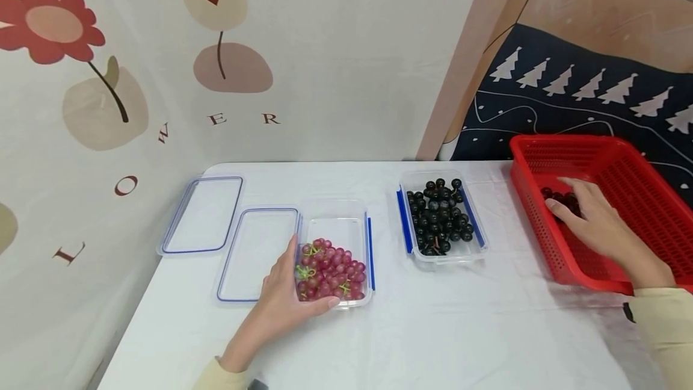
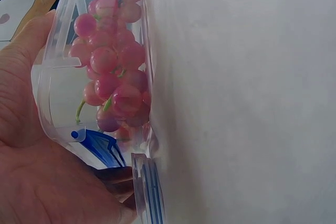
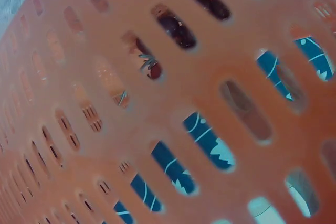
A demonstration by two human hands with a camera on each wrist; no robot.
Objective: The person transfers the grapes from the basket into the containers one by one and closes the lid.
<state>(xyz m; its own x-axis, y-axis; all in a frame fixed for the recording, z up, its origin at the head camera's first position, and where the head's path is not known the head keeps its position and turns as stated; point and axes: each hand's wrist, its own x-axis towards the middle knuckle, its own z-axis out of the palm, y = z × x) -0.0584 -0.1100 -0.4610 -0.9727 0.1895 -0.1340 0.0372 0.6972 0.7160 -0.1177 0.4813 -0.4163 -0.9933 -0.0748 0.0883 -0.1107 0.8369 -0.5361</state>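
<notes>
My left hand (image 1: 284, 297) holds the near left corner of a clear plastic container (image 1: 335, 206), thumb along its front wall and fingers down its left side. Pink-red grapes (image 1: 330, 269) with green stems fill the container's near part. From the left wrist, the grapes (image 2: 113, 61) show through the wall, with a blue latch (image 2: 102, 148) near my palm. Inside the red basket (image 1: 563, 143), my right hand (image 1: 598, 221) grips a bunch of dark red grapes (image 1: 568, 200) between thumb and fingers. The right wrist view shows mostly the basket's slotted wall (image 3: 173, 103), dark grapes (image 3: 176, 27) visible through slots.
A second clear container (image 1: 473, 245) with blue latches stands mid-table, holding black grapes (image 1: 438, 215). Two clear lids with blue seals lie at the left, one farther back (image 1: 203, 215) and one (image 1: 260, 254) beside the pink-red grapes' container. A printed cloth (image 1: 352, 59) hangs behind the white table.
</notes>
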